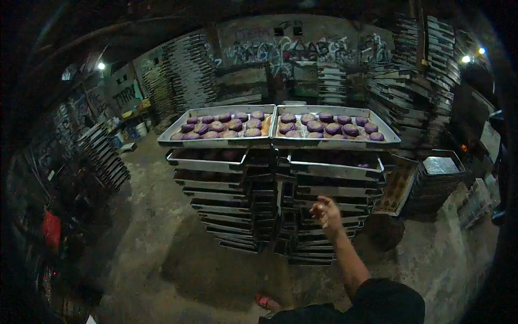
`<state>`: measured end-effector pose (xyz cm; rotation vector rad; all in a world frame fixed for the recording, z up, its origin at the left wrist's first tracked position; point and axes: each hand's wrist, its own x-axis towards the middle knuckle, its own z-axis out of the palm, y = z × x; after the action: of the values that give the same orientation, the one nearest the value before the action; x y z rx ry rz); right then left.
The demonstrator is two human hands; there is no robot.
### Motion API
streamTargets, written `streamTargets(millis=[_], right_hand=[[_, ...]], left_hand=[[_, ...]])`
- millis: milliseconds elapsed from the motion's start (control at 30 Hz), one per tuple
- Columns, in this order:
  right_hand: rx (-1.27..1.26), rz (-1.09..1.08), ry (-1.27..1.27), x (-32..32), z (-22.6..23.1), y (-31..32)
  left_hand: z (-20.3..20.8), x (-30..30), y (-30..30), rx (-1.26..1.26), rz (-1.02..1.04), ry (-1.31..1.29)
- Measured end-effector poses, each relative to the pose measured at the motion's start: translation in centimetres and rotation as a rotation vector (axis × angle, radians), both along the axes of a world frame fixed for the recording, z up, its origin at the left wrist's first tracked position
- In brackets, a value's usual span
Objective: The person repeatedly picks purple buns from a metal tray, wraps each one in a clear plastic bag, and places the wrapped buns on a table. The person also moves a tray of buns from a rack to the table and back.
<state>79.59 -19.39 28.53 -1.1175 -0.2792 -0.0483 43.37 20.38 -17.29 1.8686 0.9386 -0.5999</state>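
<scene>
My right hand point(327, 217) is raised in front of the right-hand stack of trays point(337, 190), fingers loosely bent and apart, with nothing visible in them. My left hand is out of sight. On top of the two stacks lie two shallow metal trays side by side, a left tray point(216, 143) and a right tray point(337, 143). Each bears several round purple buns or pastries point(215, 126) in loose rows. Beneath it, the left-hand stack of trays point(221, 207) is built of staggered layers, and more purple pieces point(363, 166) show dimly in the tray under the right one.
Tall stacks of metal trays point(186, 70) line the graffitied back wall. More trays lean in a pile point(105, 156) at the left. To the right stand a dark bin-like stack point(434, 183) and a tilted brown tray point(396, 186). My sandalled foot point(263, 300) is on the concrete floor.
</scene>
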Motion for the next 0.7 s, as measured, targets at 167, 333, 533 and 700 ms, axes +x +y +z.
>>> streamTargets(millis=[167,333,533,700], right_hand=[[0.654,-0.289,0.16,14.3,9.9,-6.3],[0.342,-0.366,0.349,25.5,11.8,-9.2],[0.39,-0.453,0.24,28.1,10.4,-9.2],[0.161,-0.607,-0.017,19.0,13.1,-4.1]], left_hand=[[4.4,11.8,3.3,0.248,-0.103,-0.189],[18.4,23.9,5.3,0.183,-0.022,-0.195],[24.8,26.9,6.5,0.195,0.076,-0.485],[17.8,20.4,6.5,0.149,0.36,-0.355]])
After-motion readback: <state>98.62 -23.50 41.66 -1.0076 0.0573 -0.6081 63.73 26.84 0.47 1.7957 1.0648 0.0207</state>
